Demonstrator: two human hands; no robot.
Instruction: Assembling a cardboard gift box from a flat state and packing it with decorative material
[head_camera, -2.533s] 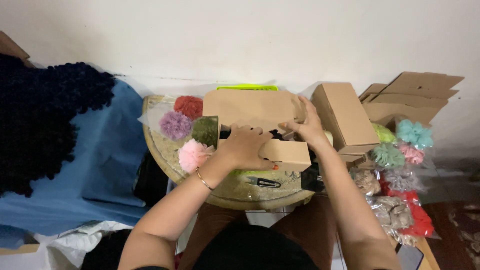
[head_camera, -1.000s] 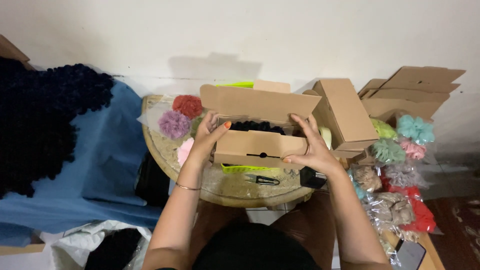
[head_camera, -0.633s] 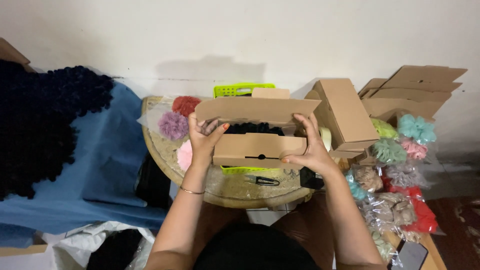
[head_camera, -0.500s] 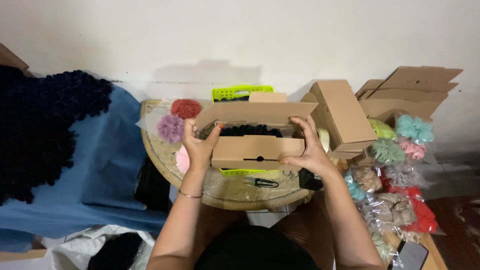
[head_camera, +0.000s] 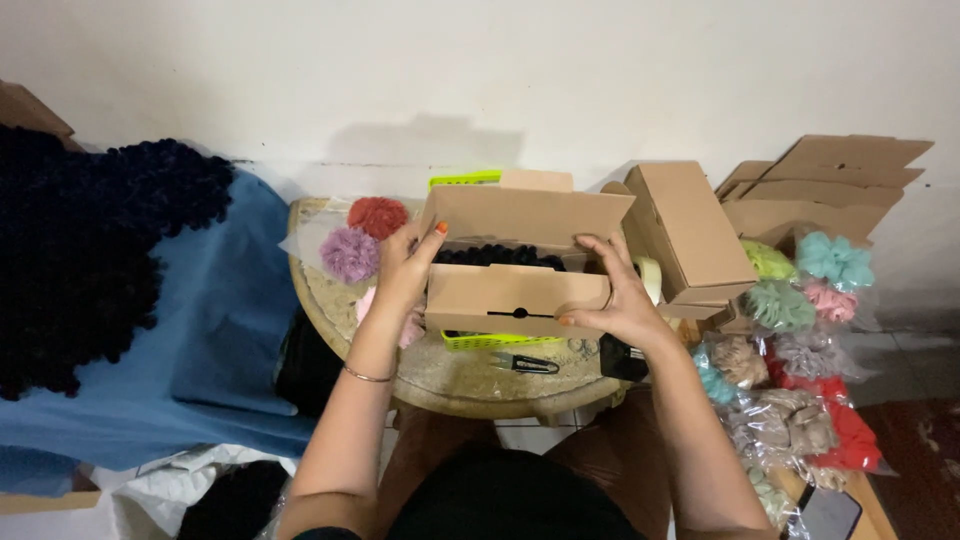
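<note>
A small cardboard mailer box (head_camera: 515, 298) sits between the fingers of both hands, above a round table (head_camera: 440, 370). Dark fluffy scrunchies (head_camera: 497, 256) fill it. The left hand (head_camera: 400, 275) clasps its left end, the right hand (head_camera: 618, 300) its right end. Beneath lies a green basket (head_camera: 487, 341). Compared with earlier, the lid flap (head_camera: 525, 213) leans lower over the contents.

Closed box (head_camera: 690, 232) crowding right side
</note>
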